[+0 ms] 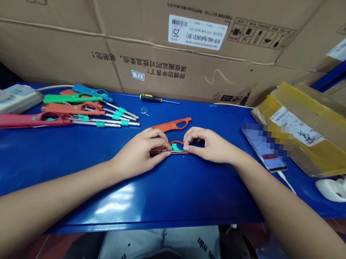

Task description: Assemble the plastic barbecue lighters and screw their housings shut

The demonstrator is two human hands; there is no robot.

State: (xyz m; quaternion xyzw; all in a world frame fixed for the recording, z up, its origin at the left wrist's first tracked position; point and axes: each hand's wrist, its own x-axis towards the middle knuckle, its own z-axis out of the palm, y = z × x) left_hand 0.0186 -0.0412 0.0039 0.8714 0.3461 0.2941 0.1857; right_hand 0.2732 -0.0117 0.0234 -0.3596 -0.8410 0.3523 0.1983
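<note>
Hands first: our left hand (144, 153) has thumb and fingers pinched on the left end of an orange shell (180, 152), which sits on the blue table (185, 192) right in front of us. That shell works like a little tray, with a teal piece (176, 147) lying in it and a thin metallic bit running along beside that. Our right hand (210, 145) is at the other end, thumb and fingertips bent in close by the teal piece, but we honestly can't tell if they're gripping the rim or just touching it.

Just beyond lies a second orange half (171, 125), partly behind our left fingers. Farther back we've got a few small screws (144, 112) loose on the table and a black-and-yellow screwdriver (151, 98).

Over on the left, a bunch of lighters (68, 98) in red, orange, green and blue is piled up next to a white power strip (7, 106).

As for boxes, big cardboard cartons (135, 18) stand behind the table, and a yellow-taped box (337, 151) sits at the right near a phone (256, 144). Their insides are hidden from us.
</note>
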